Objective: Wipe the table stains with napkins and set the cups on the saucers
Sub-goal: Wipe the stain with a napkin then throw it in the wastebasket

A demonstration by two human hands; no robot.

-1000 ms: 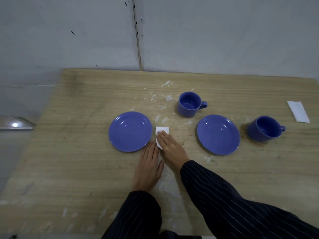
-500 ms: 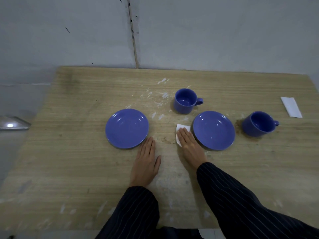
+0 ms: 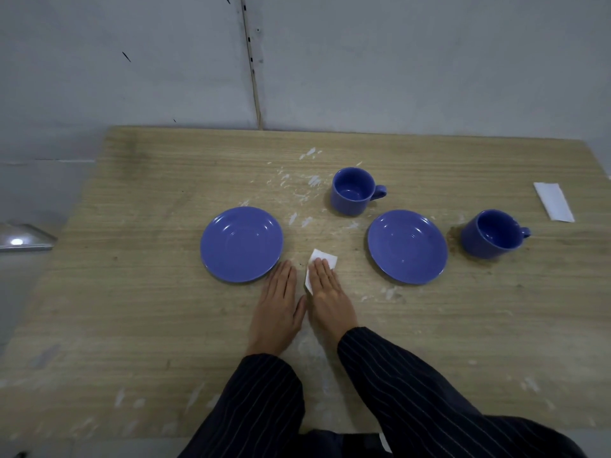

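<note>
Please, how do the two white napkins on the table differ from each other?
The napkin between the saucers lies pinned flat under the right hand, mostly covered; the spare napkin near the table's far right edge lies untouched and fully visible. The spare one looks long and narrow; the pinned one's full shape is hidden. Both are white.

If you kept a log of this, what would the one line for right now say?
step: wiping | right hand: flat on napkin between saucers | left hand: flat on table | cups: both off saucers | spare napkin: untouched
</note>
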